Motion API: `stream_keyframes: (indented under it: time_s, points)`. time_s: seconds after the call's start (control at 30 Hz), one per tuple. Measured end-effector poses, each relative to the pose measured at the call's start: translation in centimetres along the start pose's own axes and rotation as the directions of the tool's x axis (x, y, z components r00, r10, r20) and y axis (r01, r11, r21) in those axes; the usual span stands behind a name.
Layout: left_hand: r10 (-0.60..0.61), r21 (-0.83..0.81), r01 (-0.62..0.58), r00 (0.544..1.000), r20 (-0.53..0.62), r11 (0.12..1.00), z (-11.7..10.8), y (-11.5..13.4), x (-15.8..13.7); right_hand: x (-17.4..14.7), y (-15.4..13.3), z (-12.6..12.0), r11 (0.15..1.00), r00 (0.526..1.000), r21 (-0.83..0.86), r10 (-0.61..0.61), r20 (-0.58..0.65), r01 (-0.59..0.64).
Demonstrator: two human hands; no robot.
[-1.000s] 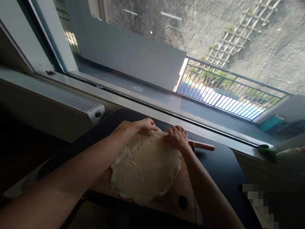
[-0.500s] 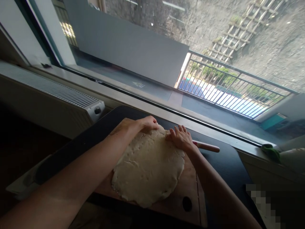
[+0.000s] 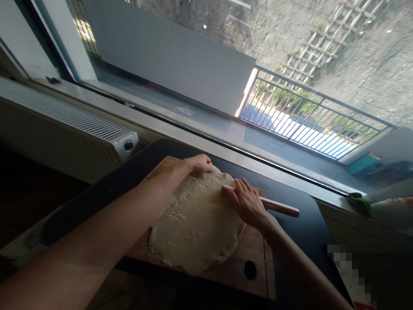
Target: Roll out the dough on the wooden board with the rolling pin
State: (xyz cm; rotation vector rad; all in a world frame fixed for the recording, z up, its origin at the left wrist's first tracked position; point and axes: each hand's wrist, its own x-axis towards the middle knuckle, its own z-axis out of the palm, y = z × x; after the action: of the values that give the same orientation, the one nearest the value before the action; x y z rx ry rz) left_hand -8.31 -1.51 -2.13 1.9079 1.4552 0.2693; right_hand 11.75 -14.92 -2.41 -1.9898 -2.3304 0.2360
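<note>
A large, flattened sheet of pale dough (image 3: pixel 200 219) with an uneven edge lies on a wooden cutting board (image 3: pixel 226 275). My left hand (image 3: pixel 200 163) is closed at the dough's far edge, its fingertips curled down and partly hidden. A wooden rolling pin (image 3: pixel 280 206) lies across the right part of the dough, its right end reaching past the board. On top of it rests my right hand (image 3: pixel 248 200), palm down with fingers stretched forward over the pin rather than wrapped around it.
The board stands on a dark table (image 3: pixel 300 228) with rounded corners, beside the window sill (image 3: pixel 226 144). A white radiator (image 3: pixel 97 133) is at the left. Something green (image 3: pixel 359 203) lies on the sill at the right. Beyond the glass is a railing (image 3: pixel 309 116).
My right hand and the rolling pin have come nearer to me over the dough, and the pin's left end now shows. My left hand stays at the far edge.
</note>
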Motion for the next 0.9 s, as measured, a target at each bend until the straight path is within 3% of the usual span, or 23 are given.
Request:
stream_keyframes:
  time_s: [0.07,0.13,0.27,0.33,0.53,0.6,0.7,0.77,0.9]
  points:
    - [0.0,0.003,0.0,1.0,0.002,1.0,0.0,-0.1,0.1,-3.0,0.0,0.5,0.994,0.994,-0.029,-0.106,0.003,0.107]
    - [0.0,0.011,0.0,1.0,0.005,1.0,0.0,-0.2,0.3,-3.3,0.1,0.7,0.994,0.994,-0.045,-0.103,0.022,0.104]
    - [-0.005,0.022,0.005,1.0,0.001,1.0,0.1,-0.1,0.2,2.2,0.2,-0.2,0.989,0.99,-0.052,0.14,0.029,-0.139]
    - [-0.005,0.018,0.005,1.0,0.001,1.0,0.2,0.0,0.1,3.2,0.1,-0.3,0.984,0.984,-0.042,0.175,0.03,-0.173]
    - [0.015,-0.001,-0.015,1.0,0.012,1.0,0.2,-0.4,0.3,-3.9,-0.4,1.5,0.993,0.994,-0.07,-0.102,-0.027,0.1]
    - [0.019,0.005,-0.019,1.0,0.009,1.0,0.1,-0.5,0.4,-2.6,-0.1,1.3,0.997,0.999,-0.061,-0.042,-0.024,0.041]
    - [0.01,0.014,-0.01,1.0,-0.006,1.0,0.1,-0.3,0.3,2.5,0.6,0.1,0.989,0.989,-0.022,0.149,0.006,-0.149]
    - [0.005,0.009,-0.005,1.0,-0.013,1.0,0.1,0.0,0.0,4.1,0.8,-0.4,0.983,0.982,-0.011,0.182,0.044,-0.182]
    - [-0.007,-0.021,0.007,1.0,-0.013,1.0,0.2,0.3,-0.5,0.3,0.2,0.6,0.999,0.999,-0.002,0.038,0.013,-0.038]
